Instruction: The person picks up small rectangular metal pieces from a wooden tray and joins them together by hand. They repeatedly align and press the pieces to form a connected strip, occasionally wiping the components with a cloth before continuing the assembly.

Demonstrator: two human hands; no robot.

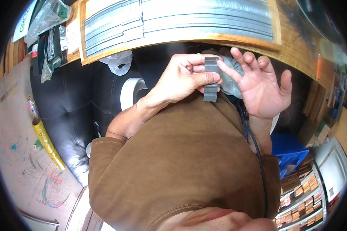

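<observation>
My left hand point(181, 79) grips a short stack of thin grey metal-looking strips point(211, 86) between thumb and fingers, in front of my chest. The strips are slightly fanned, with uneven ends. Beside it, my right hand point(262, 86) is palm up with fingers spread. Its little finger reaches to the upper right edge of the stack; whether it touches is hard to tell. Beyond both hands, a wooden-framed tray point(150, 41) holds many similar grey strips laid in tight rows.
The tray rests on a wooden workbench point(297, 57). Clear plastic bags and small packages lie at its left end. A white plastic bag point(119, 63) hangs below the tray. Black padded seating point(65, 104) is on the left; a blue bin point(291, 150) and shelves of wood pieces point(304, 204) are right.
</observation>
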